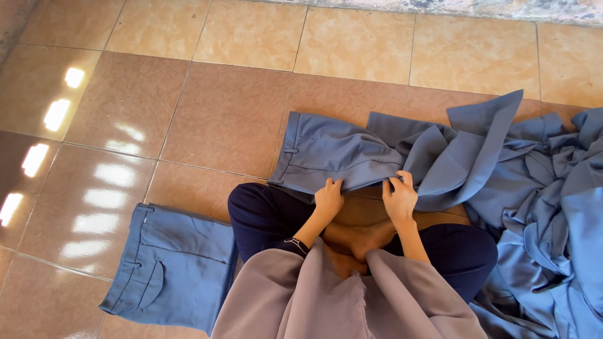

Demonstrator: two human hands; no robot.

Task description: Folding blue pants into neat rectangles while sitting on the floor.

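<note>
Single head-worn view, looking steeply down and forward from seated person's own eye level. Close range: lap and both forearms fill bottom centre of frame. Tiled floor (226, 119) spreads across upper and left frame; wall base strip (477, 7) at top right edge marks far limit. No second view shares scene.

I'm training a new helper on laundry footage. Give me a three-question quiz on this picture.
1. True or false: both hands grip the blue trousers spread on the tiled floor.
2. Where does the folded pair lie: by the person's left knee, or by the right?
3. What lies heaped on the person's right?

Key
1. True: left hand and right hand pinch its near edge.
2. Left.
3. A pile of blue cloth.
</note>
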